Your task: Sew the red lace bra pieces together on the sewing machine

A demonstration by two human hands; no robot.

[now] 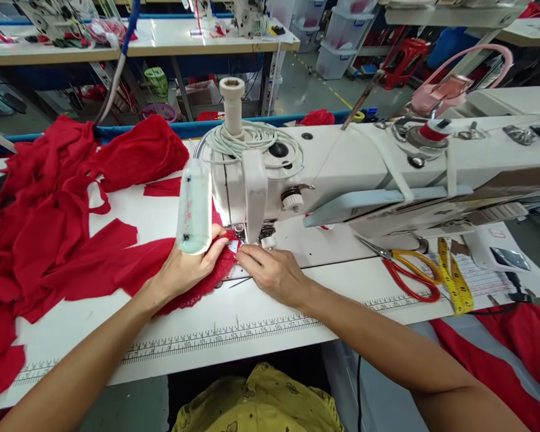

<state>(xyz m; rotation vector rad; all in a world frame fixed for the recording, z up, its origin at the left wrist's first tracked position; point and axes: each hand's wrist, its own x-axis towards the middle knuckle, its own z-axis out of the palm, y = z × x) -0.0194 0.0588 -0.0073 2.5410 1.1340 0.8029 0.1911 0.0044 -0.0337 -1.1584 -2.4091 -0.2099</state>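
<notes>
A white sewing machine stands across the table, its needle area just beyond my fingers. My left hand pinches the edge of a red lace-trimmed fabric piece left of the presser foot; a clear plastic guard hides part of this hand. My right hand is closed at the right edge of the same piece, close to a small white patch, perhaps a label. Its fingertips press together there, and what exactly lies between them is hidden. The needle tip cannot be made out.
Red fabric is heaped on the table's left. Scissors with red and yellow handles lie right of the machine bed, beside a yellow tape measure. A printed ruler runs along the front edge. More red fabric lies at lower right.
</notes>
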